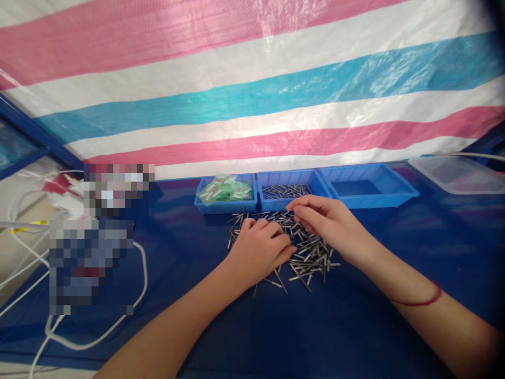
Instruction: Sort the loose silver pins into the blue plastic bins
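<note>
A loose pile of slim metal pins (311,258), some thicker and brighter at one end, lies spread on the blue table. My left hand (260,247) rests over the pile's left side with its fingers curled down. Its thumb and index finger come close together, and whatever they hold is hidden. Over the back right of the pile, my right hand (325,218) has thumb and index finger pinched at the front edge of the middle blue bin (276,205); I cannot make out anything between them. More metal pins (286,190) lie inside that bin.
The left bin (226,208) holds a clear bag of pale green and white pieces (224,189). The right bin (374,197) and a clear plastic lid (457,173) stand beside it. White cables (144,268) and blurred-out items lie left. A striped sheet (252,105) hangs behind.
</note>
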A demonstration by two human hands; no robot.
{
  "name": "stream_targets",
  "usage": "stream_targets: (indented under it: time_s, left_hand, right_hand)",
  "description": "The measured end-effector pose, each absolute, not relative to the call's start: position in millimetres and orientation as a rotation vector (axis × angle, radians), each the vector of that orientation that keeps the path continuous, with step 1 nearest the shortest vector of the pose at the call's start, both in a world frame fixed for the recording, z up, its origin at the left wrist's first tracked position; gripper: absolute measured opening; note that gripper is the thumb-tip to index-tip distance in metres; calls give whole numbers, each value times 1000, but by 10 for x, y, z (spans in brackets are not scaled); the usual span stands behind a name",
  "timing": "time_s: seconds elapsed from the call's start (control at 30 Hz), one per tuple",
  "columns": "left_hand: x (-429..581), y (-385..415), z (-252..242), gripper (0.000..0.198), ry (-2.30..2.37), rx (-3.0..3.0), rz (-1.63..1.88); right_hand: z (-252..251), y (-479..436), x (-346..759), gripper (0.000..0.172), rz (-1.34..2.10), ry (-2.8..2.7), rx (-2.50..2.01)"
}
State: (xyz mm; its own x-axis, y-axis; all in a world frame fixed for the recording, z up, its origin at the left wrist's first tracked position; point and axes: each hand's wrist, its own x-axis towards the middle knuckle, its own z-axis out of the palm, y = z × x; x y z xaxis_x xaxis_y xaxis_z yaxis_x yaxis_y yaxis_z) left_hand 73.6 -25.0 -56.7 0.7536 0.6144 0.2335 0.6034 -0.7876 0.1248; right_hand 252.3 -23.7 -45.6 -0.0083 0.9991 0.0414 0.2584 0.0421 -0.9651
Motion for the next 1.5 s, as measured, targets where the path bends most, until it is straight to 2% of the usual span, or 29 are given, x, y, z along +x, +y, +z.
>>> stream_targets:
  time_s: [0.3,0.87,1.23,1.5]
  left_hand:
    - [759,-317,-523,17,1160,2713,382]
    - [776,-285,-465,24,1244,2855,250]
    - [709,-150,-436,20,1238,2716,417]
    - [731,-108,-286,15,990,2831,140]
  right_hand:
    - [-462,-246,2510,21,1037,-1448,-1377]
    - [-453,-258,2481,21,1009,-1541,-1384]
    - [-408,-264,2498,21,1027,-1533,-1345]
    - [-408,-277,2492,20,1015,-1587,-1318]
